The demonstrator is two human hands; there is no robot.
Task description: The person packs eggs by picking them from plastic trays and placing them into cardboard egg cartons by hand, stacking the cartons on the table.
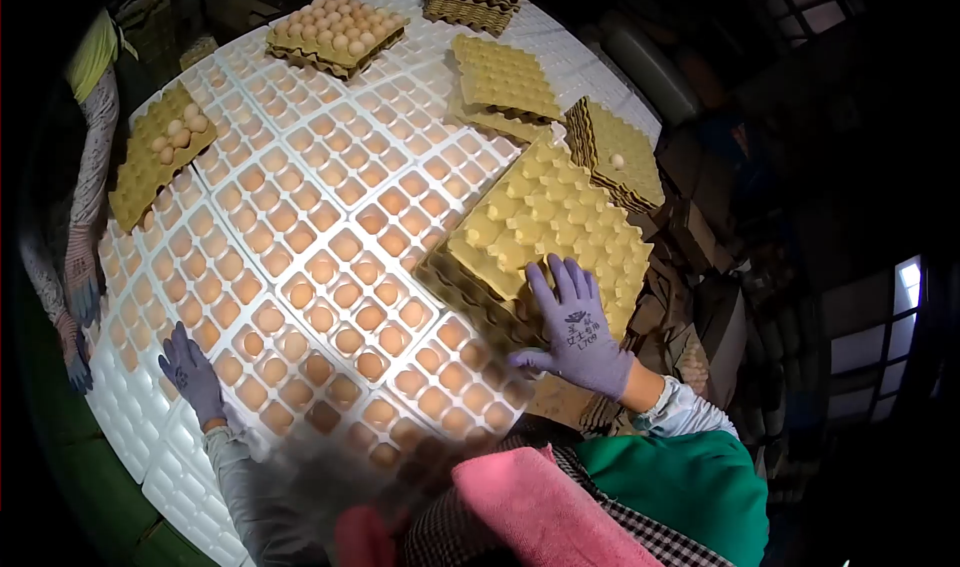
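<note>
My left hand (192, 375), in a purple-grey work glove, rests at the left side of the white plastic egg trays (345, 394). Its fingers are stretched out and hold nothing. My right hand (578, 332), in a matching glove with dark printing, lies with spread fingers on the near part of a yellow pulp egg tray (560, 222). That tray tops a stack; its upper cups look empty. The right thumb points left, beside the stack's near edge. Brown eggs (371, 318) sit singly in the white trays' compartments between my hands.
A pulp tray stack full of eggs (335, 29) stands at the back. Further pulp trays (505, 77) and a stack with one egg (617, 161) are at right. At left, a co-worker's gloved hands (82, 292) hang near a pulp tray with several eggs (150, 177).
</note>
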